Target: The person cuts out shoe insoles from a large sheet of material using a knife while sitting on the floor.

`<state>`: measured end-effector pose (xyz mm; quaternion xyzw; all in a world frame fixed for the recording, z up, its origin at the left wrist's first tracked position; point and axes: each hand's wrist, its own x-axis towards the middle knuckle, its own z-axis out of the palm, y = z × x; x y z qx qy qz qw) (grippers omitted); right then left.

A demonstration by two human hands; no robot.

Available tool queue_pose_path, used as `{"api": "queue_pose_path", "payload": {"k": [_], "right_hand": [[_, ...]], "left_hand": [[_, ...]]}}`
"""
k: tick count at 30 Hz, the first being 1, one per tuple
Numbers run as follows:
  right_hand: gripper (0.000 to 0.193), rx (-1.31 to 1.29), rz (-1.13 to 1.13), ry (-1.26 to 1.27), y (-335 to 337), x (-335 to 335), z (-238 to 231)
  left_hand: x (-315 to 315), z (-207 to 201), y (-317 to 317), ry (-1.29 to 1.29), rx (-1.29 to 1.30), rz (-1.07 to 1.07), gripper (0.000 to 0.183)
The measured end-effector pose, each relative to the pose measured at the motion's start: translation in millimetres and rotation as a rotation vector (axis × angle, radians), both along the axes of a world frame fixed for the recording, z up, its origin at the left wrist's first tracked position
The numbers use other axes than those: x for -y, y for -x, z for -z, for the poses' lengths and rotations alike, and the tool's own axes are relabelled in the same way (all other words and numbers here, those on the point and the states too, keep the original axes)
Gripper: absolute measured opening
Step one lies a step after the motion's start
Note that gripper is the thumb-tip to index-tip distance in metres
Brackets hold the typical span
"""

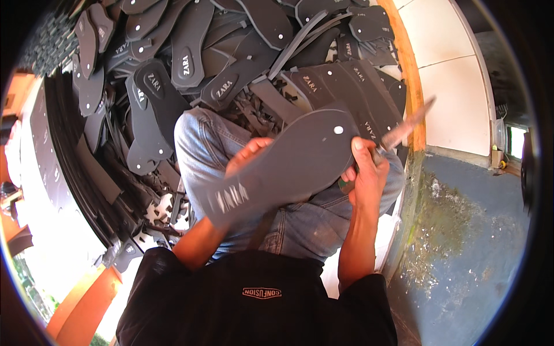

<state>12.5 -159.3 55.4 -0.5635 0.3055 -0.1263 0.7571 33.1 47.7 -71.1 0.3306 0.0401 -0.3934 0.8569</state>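
Note:
A dark grey foam shoe sole (288,158) with white lettering at its heel end and a white dot near its toe lies across my lap, held up above my jeans. My left hand (248,154) grips its far-left edge, with part of the fingers and palm hidden behind the sole. At the toe end, my right hand (368,167) is closed around the handle of a knife (407,126), thumb up by the sole's edge. The knife's worn, brownish blade points away to the upper right, clear of the sole. The heel end looks slightly blurred.
Many cut soles (187,63) are heaped ahead of me, among scraps and strips. A printed foam sheet (323,86) lies behind the held sole. Long black strips (86,167) stand stacked at left. A wooden edging (413,75) borders white tiles and a stained blue-grey floor (479,230).

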Motion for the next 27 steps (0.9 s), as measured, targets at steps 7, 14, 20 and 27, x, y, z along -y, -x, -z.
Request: {"api": "queue_pose_path", "payload": {"k": [7,14,20,27], "right_hand": [[0.029,-0.125,-0.101,0.082,49,-35,8],[0.04,-0.517,-0.283,0.876,115,-3,36],[0.037,-0.554,-0.309,0.901,121,-14,40],[0.028,-0.517,-0.489,0.875,93,-19,37]], "left_hand": [[68,-63,28,0.155,-0.241,-0.34,0.032],[67,-83,40,0.014,-0.398,-0.369,0.024],[55,-73,44,0.002,-0.335,-0.339,0.023],[28,-56,56,-0.063,-0.248,-0.284,0.028]]}}
